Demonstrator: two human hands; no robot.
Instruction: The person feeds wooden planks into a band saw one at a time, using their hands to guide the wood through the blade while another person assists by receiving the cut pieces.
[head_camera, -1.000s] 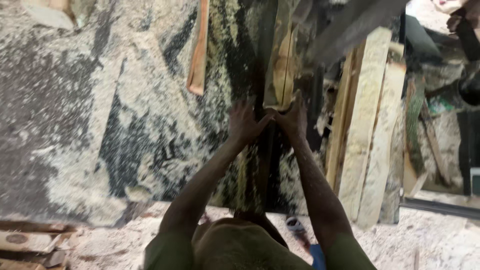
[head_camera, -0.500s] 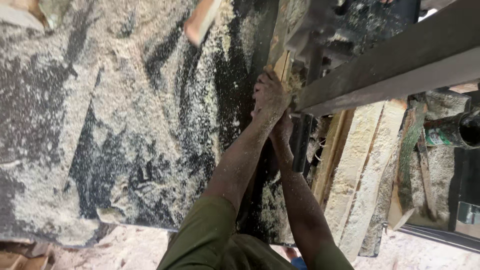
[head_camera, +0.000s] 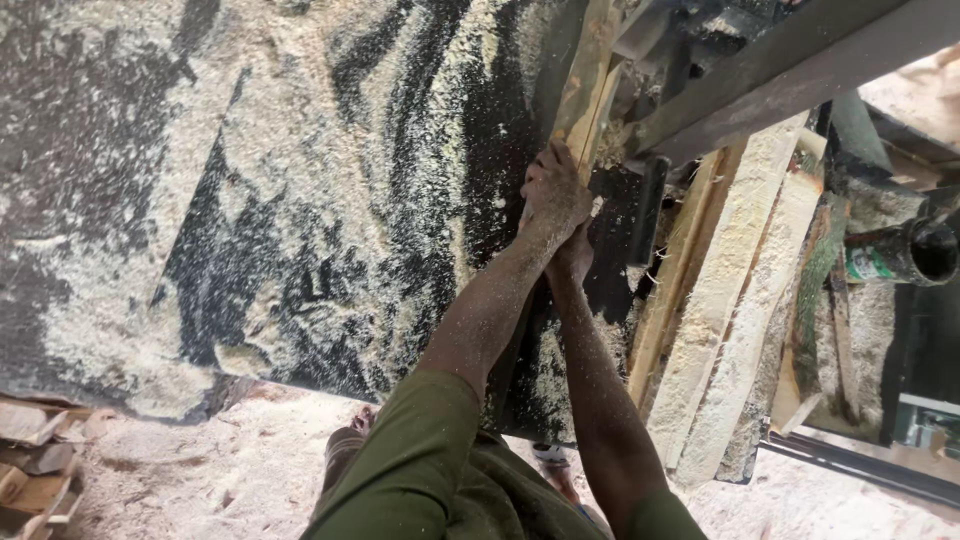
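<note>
At the far-centre of the worktop (head_camera: 250, 230), just left of the saw frame, sits the wooden strip (head_camera: 583, 85): a narrow pale board running near-to-far, its near end right under your hands. Your left hand (head_camera: 553, 192) is on top, fingers curled down over the strip's near end, closed on it. Your right hand (head_camera: 572, 255) is tucked just below and behind the left, mostly hidden by it; can't tell if it's gripping or only pressed against the wood. Both forearms are stretched out and dusted w/ sawdust, the left crossing over the right.

Around the strip: the worktop is dark, covered in thick pale sawdust in streaks and drifts, esp. on the left and centre. A dark metal beam (head_camera: 790, 60) slants across the top right, just beyond the strip's far part. Right of your hands, a stack of rough planks (head_camera: 735, 300) lies lengthwise, sawdust-coated, near but apart from the strip. Further right, a dark pipe (head_camera: 905, 252) w/ an open round end points toward you.

Near side: green sleeve (head_camera: 400, 470) and shirt at the bottom centre, sawdust-covered floor (head_camera: 200, 470) below the worktop edge, wood offcuts (head_camera: 35, 460) piled at the bottom left.
</note>
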